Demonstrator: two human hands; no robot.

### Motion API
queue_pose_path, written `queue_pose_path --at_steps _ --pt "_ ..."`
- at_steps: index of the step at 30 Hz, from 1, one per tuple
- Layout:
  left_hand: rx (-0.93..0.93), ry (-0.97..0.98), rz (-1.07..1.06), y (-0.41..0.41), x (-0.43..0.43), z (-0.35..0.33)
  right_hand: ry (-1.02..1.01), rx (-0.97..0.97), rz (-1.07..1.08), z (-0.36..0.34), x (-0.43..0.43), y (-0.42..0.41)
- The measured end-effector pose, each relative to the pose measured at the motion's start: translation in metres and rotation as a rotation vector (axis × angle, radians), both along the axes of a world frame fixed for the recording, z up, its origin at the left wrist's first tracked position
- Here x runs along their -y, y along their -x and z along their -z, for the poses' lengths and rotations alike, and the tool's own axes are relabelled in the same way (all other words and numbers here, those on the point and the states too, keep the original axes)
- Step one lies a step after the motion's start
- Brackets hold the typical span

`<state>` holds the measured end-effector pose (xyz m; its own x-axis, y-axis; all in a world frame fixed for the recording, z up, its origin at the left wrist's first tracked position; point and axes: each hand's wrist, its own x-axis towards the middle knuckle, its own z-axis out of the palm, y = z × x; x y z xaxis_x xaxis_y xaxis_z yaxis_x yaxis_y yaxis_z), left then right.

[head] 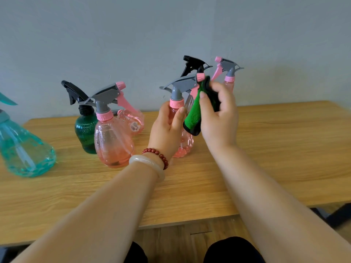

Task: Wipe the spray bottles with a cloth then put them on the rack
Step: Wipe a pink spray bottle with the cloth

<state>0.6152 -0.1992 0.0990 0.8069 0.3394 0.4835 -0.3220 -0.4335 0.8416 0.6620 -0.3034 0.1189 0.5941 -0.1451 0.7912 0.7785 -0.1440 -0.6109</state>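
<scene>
A: Left grip (167,128) curled round neck of pink bottle (185,147), middle of desk (266,149). Body mostly hidden behind palm; lifted or standing, unclear.
B: Right grip (218,118) pinching green cloth (195,111) against trigger. Teal bottle (24,149) cut off at left edge.

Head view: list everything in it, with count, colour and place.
pink bottles: 4, pink with grey heads; one held, one standing left of it, one partly hidden behind that, one behind the right hand
green bottle: 1, dark green, black head, behind the standing pink one
black-head bottle: 1, body mostly hidden, behind the held one
teal bottle: 1, teal, table's far left
cloth: 1, green, black edge, at the held bottle's trigger
table: 1, wood
bracelets: 2, red beads and white, left wrist
left hand: grips a pink bottle
right hand: pinches the cloth
</scene>
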Motion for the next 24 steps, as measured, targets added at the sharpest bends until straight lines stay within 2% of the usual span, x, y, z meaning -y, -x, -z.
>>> queue_pose_path --at_steps 5,8,11,13,16,20,24 --pt "-0.007 -0.047 0.000 -0.003 -0.005 0.005 0.136 0.186 0.104 0.021 0.008 -0.003" --pt "-0.011 -0.061 0.000 -0.003 -0.005 0.004 0.183 0.188 0.167 0.030 0.014 -0.004" --pt "-0.009 -0.060 0.015 -0.001 -0.004 0.004 0.137 0.133 0.231 0.027 0.014 -0.001" --pt "-0.008 -0.075 0.019 -0.001 -0.005 0.004 0.091 0.186 0.269 0.015 0.012 0.002" --pt "-0.009 -0.057 0.041 -0.001 -0.006 0.003 0.139 0.280 0.271 0.005 0.004 0.009" --pt "0.000 -0.062 0.028 -0.003 -0.009 0.005 0.240 0.214 0.252 0.021 0.008 0.009" --pt "-0.018 -0.072 0.052 -0.002 -0.011 0.007 0.225 0.120 0.250 0.021 0.023 0.012"
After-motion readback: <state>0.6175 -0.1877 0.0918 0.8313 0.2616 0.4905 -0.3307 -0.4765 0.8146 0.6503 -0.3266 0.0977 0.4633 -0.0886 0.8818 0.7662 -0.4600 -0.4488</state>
